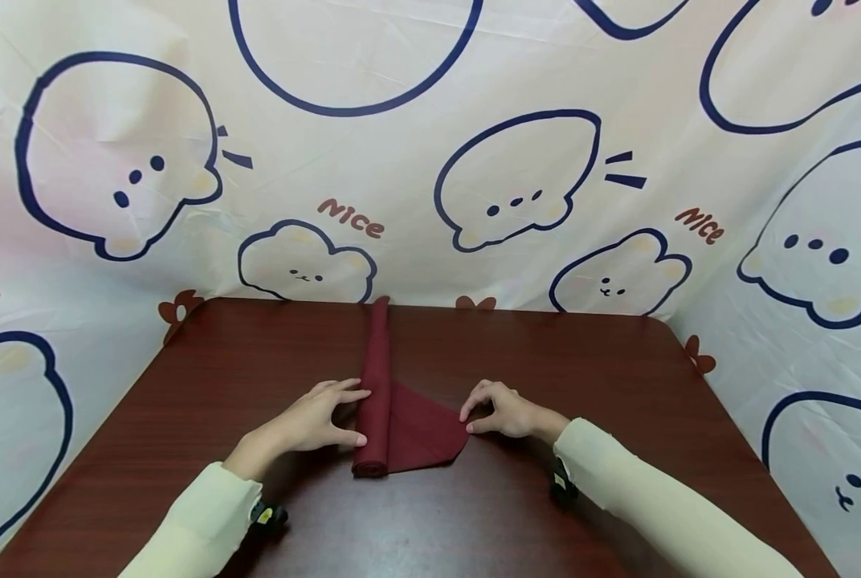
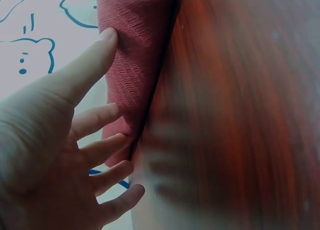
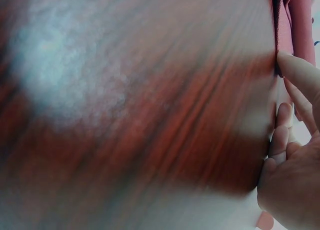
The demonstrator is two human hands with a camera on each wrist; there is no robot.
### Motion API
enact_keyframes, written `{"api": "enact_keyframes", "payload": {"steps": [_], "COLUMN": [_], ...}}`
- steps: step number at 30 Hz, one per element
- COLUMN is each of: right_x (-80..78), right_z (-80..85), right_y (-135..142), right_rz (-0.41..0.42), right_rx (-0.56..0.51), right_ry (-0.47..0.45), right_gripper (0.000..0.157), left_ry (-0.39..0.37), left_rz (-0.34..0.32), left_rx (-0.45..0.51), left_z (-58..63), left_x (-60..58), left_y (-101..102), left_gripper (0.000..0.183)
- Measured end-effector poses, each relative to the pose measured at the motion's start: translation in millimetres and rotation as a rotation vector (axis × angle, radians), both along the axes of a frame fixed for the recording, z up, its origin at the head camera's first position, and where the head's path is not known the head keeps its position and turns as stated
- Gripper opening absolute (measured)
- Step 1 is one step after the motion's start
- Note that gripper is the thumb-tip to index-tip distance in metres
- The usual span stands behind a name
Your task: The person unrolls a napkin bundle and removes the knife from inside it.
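A dark red cloth (image 1: pixel 374 417) lies on the table, rolled into a long narrow roll that points away from me. From the roll's right side a flat flap (image 1: pixel 423 429) spreads out to a blunt corner. My left hand (image 1: pixel 315 419) is at the roll's left side, its thumb and fingertips touching it; in the left wrist view the fingers (image 2: pixel 107 115) are spread and nearly straight along the fabric. With thumb and forefinger, my right hand (image 1: pixel 506 411) pinches the flap's right corner. The right wrist view shows the thumb (image 3: pixel 297 70) at the cloth's edge.
The brown wooden table (image 1: pixel 582 361) has rounded far corners. A white curtain (image 1: pixel 401 160) printed with cartoon outlines hangs behind it and along both sides. The roll's far end reaches the table's back edge.
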State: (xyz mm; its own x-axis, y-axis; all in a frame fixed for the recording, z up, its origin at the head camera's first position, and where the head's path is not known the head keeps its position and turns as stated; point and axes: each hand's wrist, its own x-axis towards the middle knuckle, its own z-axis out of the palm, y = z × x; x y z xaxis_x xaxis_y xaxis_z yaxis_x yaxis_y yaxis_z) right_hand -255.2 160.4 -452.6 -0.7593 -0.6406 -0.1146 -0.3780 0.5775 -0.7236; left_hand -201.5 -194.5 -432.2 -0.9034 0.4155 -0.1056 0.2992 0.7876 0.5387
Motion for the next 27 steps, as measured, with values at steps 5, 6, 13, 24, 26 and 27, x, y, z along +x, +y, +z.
{"api": "enact_keyframes", "payload": {"steps": [5,6,13,24,26,27], "right_x": [-0.8,-1.0,-0.3,1.1,0.9,0.9], "right_z": [-1.1,-1.2,-1.5,-0.8,-0.8,-0.9], "right_y": [1,1,1,0,0,0], "right_rz": [0.004,0.004,0.012,0.004,0.003,0.002], "right_rx": [0.002,0.003,0.009,0.010,0.013,0.015], "right_ry": [0.010,0.013,0.021,0.019,0.025,0.027], "right_gripper": [0.006,0.006,0.006,0.007,0.007,0.007], "left_ry": [-0.019,-0.021,-0.020,0.018,0.032,0.039], "left_rz": [-0.003,-0.004,-0.011,0.013,0.025,0.032], "left_rx": [0.007,0.009,0.023,0.061,0.081,0.089], "left_z": [0.6,0.6,-1.6,0.4,1.9,2.5], "left_x": [1.3,1.4,3.1,2.2,1.5,1.2], "left_y": [-6,-7,-10,-11,-9,-8], "left_gripper": [0.076,0.076,0.077,0.070,0.069,0.069]}}
